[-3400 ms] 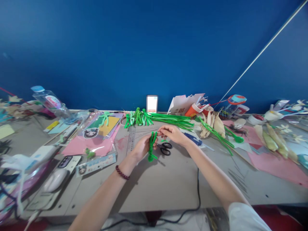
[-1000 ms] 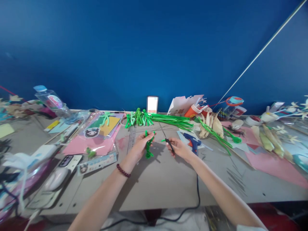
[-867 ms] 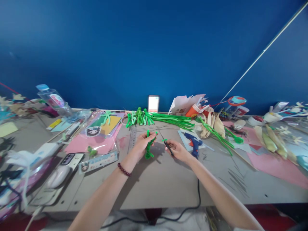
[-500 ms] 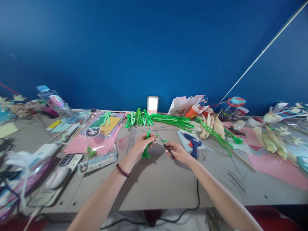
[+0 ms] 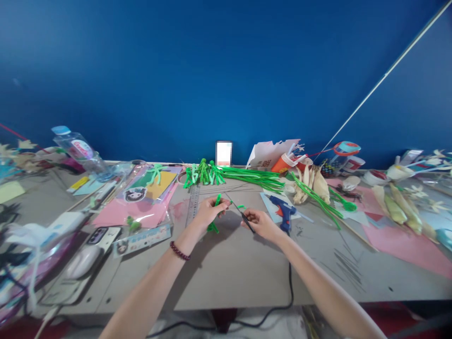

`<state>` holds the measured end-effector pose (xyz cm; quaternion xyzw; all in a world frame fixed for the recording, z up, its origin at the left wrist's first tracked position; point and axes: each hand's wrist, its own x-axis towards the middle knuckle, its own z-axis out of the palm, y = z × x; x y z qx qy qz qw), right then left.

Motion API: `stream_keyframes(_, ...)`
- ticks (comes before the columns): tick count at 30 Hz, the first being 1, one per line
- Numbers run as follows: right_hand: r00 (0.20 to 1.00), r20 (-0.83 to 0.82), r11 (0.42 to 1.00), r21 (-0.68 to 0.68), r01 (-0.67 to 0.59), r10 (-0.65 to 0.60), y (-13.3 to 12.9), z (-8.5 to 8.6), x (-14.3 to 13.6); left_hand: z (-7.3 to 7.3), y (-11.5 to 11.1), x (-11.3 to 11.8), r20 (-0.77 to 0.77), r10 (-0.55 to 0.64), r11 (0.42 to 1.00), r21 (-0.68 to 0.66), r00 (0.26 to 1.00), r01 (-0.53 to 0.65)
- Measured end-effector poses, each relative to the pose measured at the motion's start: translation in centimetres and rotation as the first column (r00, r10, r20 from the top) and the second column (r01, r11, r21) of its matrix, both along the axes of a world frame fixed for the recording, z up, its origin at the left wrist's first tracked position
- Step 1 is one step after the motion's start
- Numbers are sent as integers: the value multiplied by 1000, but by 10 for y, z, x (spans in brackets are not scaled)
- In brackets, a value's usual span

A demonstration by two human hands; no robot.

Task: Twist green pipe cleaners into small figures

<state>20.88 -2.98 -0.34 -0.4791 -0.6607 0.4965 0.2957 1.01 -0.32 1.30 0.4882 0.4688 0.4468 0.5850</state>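
Note:
Over the middle of the table, my left hand (image 5: 212, 210) is closed on a green pipe cleaner piece (image 5: 213, 228), whose ends stick out above and below the fingers. My right hand (image 5: 259, 223) grips a pair of scissors (image 5: 246, 220) by the dark handles. The scissor blades point up and left, close to the left fingertips. A short green bit of pipe cleaner (image 5: 241, 206) shows just beyond the blades. Behind the hands lie several bunched green pipe cleaner figures (image 5: 204, 173) and a bundle of long green stems (image 5: 254, 177).
A blue glue gun (image 5: 284, 210) lies right of my right hand, its cable running off the front edge. A ruler (image 5: 192, 205) is left of my left hand. Pink paper (image 5: 116, 205), a phone (image 5: 100, 235), dried husks (image 5: 320, 187) and a bottle (image 5: 77, 148) surround the work area.
My right hand and the scissors have shifted slightly to the right. The left hand has barely moved, and the pipe cleaner piece has turned a little in its fingers.

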Motion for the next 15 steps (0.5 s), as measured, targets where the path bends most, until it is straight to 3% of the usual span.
stream_keyframes(15, 1000, -27, 1000, -27, -8, 7, 0, 2, 1, 5, -2, -2, -64, -27, 999, 29, 998, 29)
